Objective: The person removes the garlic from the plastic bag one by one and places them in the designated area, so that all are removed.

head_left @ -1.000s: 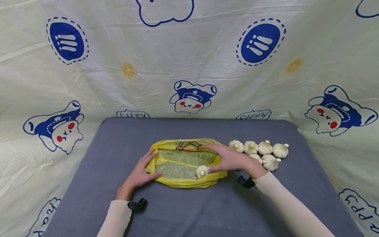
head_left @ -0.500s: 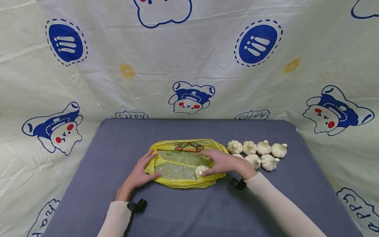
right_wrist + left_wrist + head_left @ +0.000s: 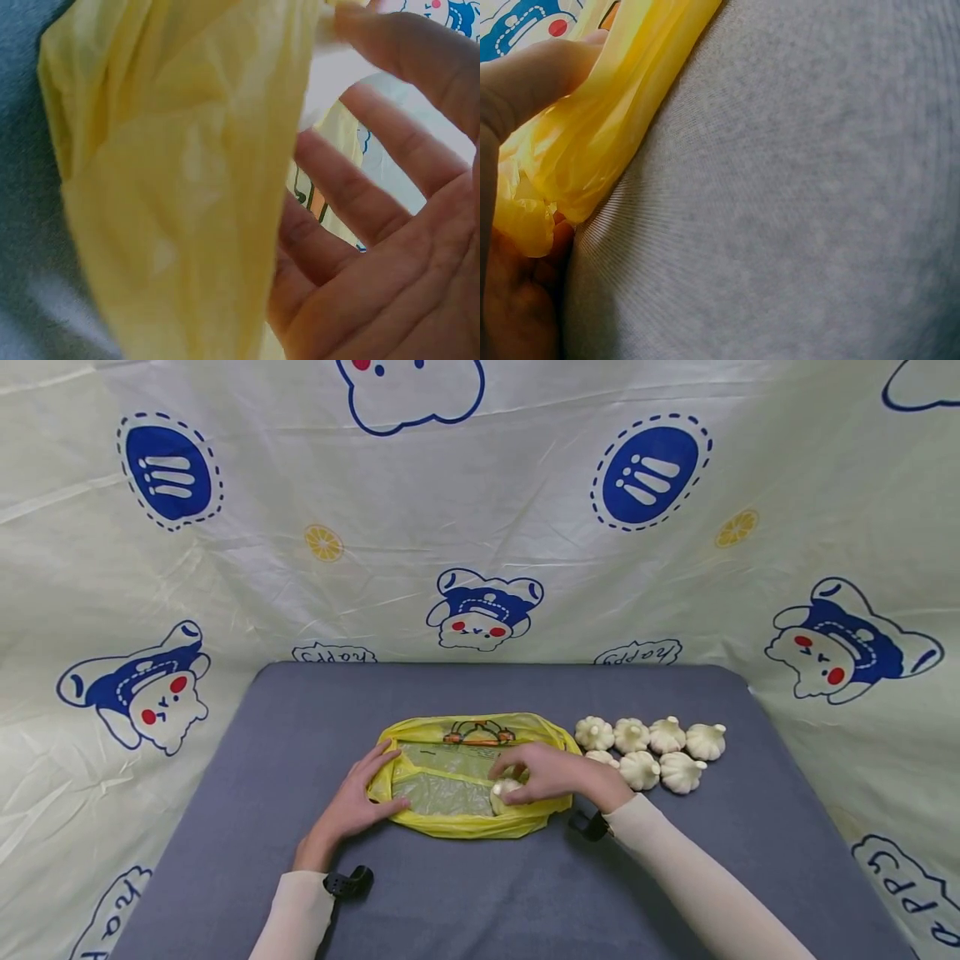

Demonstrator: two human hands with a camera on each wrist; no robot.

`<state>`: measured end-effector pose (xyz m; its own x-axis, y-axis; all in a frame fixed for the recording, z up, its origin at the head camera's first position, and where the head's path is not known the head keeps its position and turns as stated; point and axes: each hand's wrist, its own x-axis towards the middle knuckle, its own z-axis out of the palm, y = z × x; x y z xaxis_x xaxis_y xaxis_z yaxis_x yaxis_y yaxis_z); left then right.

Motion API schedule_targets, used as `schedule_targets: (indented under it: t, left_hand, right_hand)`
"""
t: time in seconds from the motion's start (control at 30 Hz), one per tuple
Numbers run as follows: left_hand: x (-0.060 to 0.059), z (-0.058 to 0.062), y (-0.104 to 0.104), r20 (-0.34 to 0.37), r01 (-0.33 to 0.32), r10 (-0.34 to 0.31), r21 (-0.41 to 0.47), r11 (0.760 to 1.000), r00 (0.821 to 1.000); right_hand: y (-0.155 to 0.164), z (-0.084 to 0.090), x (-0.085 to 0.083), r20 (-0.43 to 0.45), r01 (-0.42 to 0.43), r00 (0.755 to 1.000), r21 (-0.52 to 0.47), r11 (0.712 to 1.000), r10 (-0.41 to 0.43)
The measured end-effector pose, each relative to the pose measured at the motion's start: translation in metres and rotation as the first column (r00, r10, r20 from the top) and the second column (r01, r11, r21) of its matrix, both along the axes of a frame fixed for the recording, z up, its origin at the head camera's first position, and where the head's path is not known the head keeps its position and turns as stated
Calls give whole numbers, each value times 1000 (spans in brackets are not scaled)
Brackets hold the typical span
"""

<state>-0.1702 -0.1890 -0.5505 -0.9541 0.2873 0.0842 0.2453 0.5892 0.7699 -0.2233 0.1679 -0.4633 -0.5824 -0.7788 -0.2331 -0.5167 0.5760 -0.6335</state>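
A yellow plastic bag (image 3: 450,781) lies flat on the grey table (image 3: 487,893), its mouth facing me. My left hand (image 3: 352,802) holds the bag's left edge; in the left wrist view the bunched yellow bag (image 3: 592,150) sits between a finger of that left hand (image 3: 532,75) and the palm. My right hand (image 3: 547,772) rests over the bag's right part, fingers curled round a white garlic bulb (image 3: 504,792) at the bag's mouth. In the right wrist view, the right hand (image 3: 390,247) spreads beside the bag's film (image 3: 172,172).
Several more garlic bulbs (image 3: 648,747) lie in a cluster on the table just right of the bag. A printed cloth backdrop (image 3: 480,527) hangs behind and around the table. Bare grey cloth stretches in front of the bag.
My right hand has drawn back toward me and to the left, and its fingers have curled in over the garlic bulb. The left hand and the bag have stayed in place.
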Motion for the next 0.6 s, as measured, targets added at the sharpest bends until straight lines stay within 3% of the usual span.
schedule_targets:
  t: [0.4,0.6]
  left_hand:
    - [1,1,0,-9,1,-1,1,1000,1000]
    - [2,1,1,-7,-4,4,0,1000,1000]
  right_hand:
    - [-11,3,-2,-4,-5,1000,27,1000,5]
    - [-20,8,-10,-78,12,997,2,1000,-12]
